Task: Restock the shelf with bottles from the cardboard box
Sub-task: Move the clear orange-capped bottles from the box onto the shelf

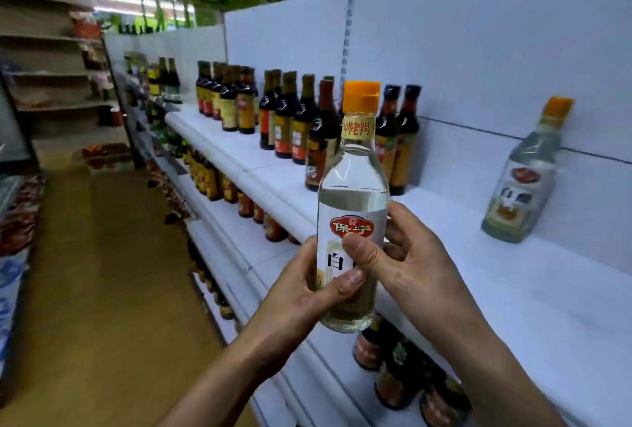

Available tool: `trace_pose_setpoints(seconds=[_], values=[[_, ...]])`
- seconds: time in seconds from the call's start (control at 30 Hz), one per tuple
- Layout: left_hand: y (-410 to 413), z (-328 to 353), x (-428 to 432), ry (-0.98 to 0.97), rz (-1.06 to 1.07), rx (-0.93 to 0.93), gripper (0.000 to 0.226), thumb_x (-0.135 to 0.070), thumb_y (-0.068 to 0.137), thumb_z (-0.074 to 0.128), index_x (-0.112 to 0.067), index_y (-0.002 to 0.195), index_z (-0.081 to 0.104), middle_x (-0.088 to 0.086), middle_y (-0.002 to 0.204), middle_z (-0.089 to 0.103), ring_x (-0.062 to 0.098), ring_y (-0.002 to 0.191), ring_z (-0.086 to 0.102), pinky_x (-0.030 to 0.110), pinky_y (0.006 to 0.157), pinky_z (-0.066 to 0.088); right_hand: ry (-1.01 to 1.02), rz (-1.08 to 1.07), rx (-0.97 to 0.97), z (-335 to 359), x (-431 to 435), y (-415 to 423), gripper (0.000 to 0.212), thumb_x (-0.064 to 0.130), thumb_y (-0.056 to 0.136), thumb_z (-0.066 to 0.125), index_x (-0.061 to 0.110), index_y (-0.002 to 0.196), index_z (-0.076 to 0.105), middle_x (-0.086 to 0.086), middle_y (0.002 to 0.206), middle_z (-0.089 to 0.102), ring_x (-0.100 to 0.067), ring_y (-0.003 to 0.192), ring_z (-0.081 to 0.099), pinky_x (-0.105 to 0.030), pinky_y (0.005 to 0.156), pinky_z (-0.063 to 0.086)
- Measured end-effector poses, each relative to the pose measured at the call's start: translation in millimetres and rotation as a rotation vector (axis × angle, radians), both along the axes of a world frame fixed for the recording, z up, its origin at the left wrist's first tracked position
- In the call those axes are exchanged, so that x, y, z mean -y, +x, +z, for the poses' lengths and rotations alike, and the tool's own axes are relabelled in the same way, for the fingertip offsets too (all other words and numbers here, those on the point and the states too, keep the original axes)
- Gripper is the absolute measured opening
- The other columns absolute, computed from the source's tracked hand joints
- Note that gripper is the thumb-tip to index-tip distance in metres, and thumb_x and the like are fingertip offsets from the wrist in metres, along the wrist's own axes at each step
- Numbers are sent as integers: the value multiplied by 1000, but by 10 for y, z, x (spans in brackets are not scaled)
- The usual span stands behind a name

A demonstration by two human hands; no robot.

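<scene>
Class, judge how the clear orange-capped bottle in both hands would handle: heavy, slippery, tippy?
Probably heavy for its size: the bottle looks full to the neck. Likely rigid, smooth; left hand and right hand both grip it. Tall and narrow, it may tip on the shelf.

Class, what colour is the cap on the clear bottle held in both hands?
Orange; the cap shows clearly in the head view.

Shelved clear bottle (526, 173) blurred; held bottle (354, 187) label partly behind thumbs (364, 254).
</scene>
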State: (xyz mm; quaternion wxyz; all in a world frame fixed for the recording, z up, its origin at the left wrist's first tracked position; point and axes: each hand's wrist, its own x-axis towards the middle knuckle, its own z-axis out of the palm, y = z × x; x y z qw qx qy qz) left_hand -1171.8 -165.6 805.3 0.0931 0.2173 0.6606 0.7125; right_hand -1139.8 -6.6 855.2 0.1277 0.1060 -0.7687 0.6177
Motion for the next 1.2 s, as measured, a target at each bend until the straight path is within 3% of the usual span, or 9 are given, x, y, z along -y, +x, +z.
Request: trace_pose_setpoints(seconds=[0.1, 0.3, 0.53, 0.87, 1.0, 1.2], values=[[-45, 105, -329, 8, -64, -27, 51, -34, 87, 73, -30, 136, 57, -2, 129, 73, 18, 123, 68, 48, 108, 51, -8, -73, -23, 108, -289, 70, 50, 44, 75, 73, 37, 124, 63, 14, 110, 77, -2, 97, 75, -19, 75, 60], [-110, 227, -819, 8, -194, -36, 47, -37, 87, 72, -31, 132, 60, -1, 127, 73, 20, 121, 69, 49, 105, 52, 8, -198, -44, 207, -715, 186, 36, 39, 85, 73, 38, 119, 63, 14, 109, 77, -8, 97, 76, -26, 78, 61], [-147, 344, -1349, 2, -368, -57, 45, -36, 89, 71, -30, 132, 60, -2, 124, 75, 20, 117, 70, 47, 104, 54, 31, -381, -63, 264, -1134, 368, 46, 53, 77, 71, 42, 121, 62, 14, 112, 76, -10, 103, 74, -38, 89, 62], [-336, 365, -1759, 8, -583, -29, 49, -38, 85, 72, -30, 132, 61, 1, 126, 74, 23, 117, 71, 51, 105, 53, 28, -569, -73, 272, -1360, 443, 42, 47, 83, 72, 39, 124, 61, 14, 114, 76, -8, 104, 74, -38, 90, 63], [-476, 402, -1882, 4, -676, -32, 50, -37, 85, 72, -33, 133, 60, -1, 126, 74, 21, 117, 71, 44, 101, 55, 22, -647, -75, 272, -1395, 403, 46, 50, 82, 72, 41, 126, 59, 15, 116, 75, -8, 107, 73, -38, 91, 62], [-577, 374, -2016, 2, -778, -8, 45, -30, 94, 72, -32, 136, 59, -1, 131, 72, 21, 121, 69, 49, 109, 50, 14, -727, -64, 242, -1436, 378, 45, 47, 85, 73, 41, 127, 59, 15, 117, 75, -7, 107, 73, -38, 90, 63]])
